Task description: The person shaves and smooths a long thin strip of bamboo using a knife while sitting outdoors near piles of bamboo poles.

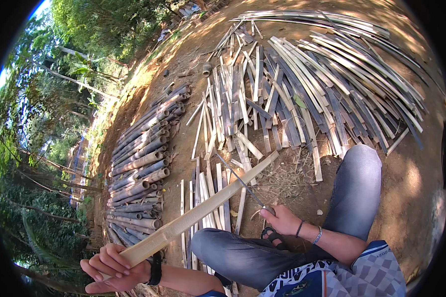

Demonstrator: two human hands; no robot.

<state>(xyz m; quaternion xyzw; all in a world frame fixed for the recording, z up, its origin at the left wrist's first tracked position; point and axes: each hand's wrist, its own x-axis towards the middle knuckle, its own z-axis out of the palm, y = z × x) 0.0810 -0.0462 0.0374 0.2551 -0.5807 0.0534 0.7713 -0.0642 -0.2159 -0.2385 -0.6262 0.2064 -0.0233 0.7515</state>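
A long split bamboo strip (195, 212) slants across the view, its pale inner face up. My left hand (115, 267) is closed around its near end at the lower left. In my right hand (281, 220) is a knife (243, 184) with a long, thin, dark blade, gripped by its handle. The blade crosses the strip near the strip's far end; whether it cuts into the bamboo I cannot tell. My bent knee in grey jeans (213, 247) is below the strip.
Piled bamboo poles (139, 173) lie at the left. Loose split strips (233, 99) cover the ground ahead, with a large heap of longer strips (327, 79) at the right. Shavings (287, 180) lie on the dirt by my knees. Trees (39, 148) stand beyond the poles.
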